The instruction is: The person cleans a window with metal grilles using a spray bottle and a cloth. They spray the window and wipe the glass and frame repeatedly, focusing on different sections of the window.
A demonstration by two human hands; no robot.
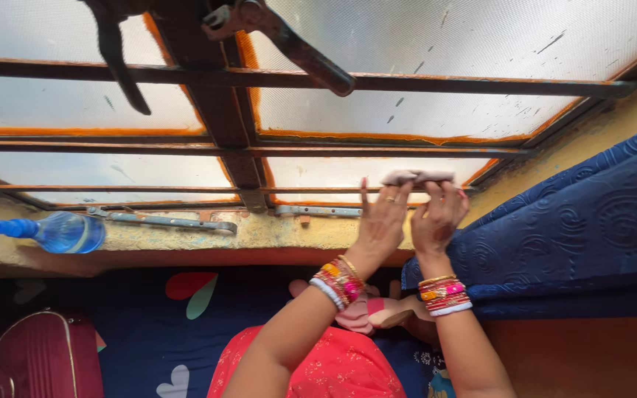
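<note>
Hands raised to a rusty barred window, I watch from my remote feed as the left hand [382,221] and right hand [436,216], close together, pinch a small grey cloth [417,177] against a lower bar [186,189], fingers folded over it, seemingly to press it along the metal. On the sill [274,234] well to the left rests a blue plastic bottle [60,231], lying on its side.
</note>
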